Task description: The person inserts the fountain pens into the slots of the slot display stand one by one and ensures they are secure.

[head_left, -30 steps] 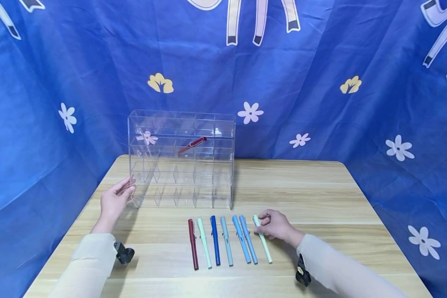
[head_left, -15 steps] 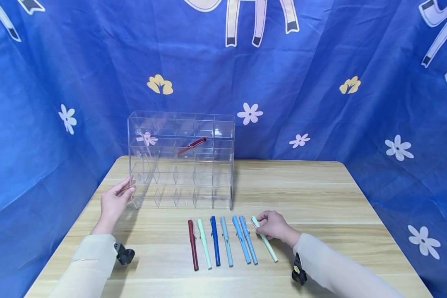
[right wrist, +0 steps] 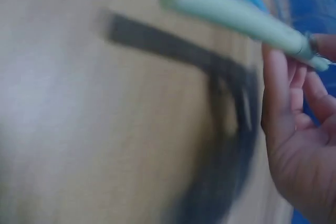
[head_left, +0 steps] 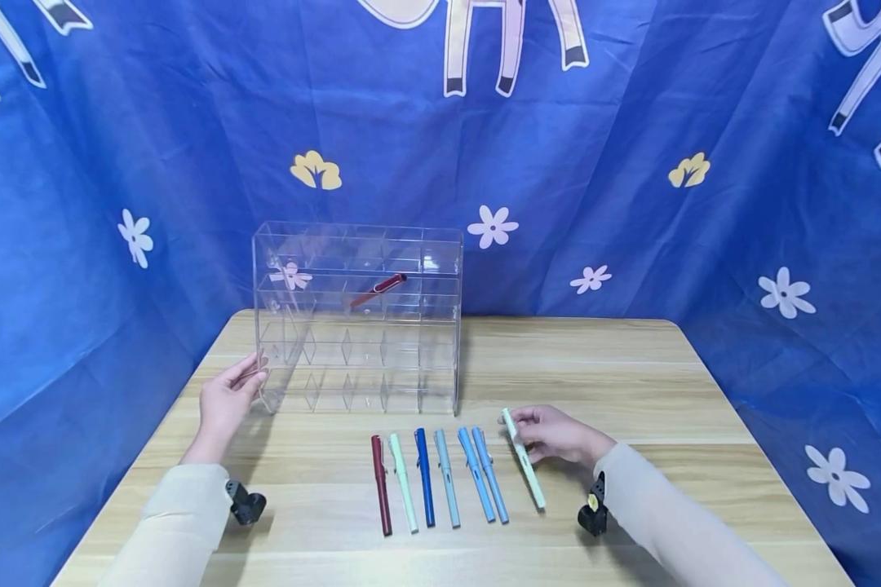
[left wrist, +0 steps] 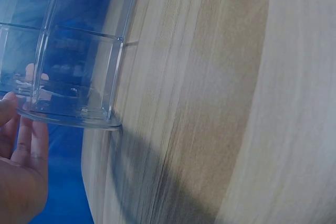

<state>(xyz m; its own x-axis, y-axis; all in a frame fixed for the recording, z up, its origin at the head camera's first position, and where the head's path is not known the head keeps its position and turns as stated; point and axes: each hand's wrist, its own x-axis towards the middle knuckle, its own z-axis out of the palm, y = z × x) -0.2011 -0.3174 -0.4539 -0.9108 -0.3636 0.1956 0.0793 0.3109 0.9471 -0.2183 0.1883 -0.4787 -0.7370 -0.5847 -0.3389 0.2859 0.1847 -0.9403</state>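
The rack looks clear, glossy plastic; the pens at six o'clock, smooth plastic; the bench, smooth grained wood; the backdrop, creased, faintly shiny cloth.

Bimanual: pinch both sides

Left forearm reaches forward from lower left, pale sleeve ending at the wrist. Left hand turned inward, thumb and fingers pinched. Right forearm slants in from lower right, same pale sleeve. Right hand points inward, thumb and fingers pinched, palm side showing in right wrist view. Hands well apart, left one reaching slightly farther.
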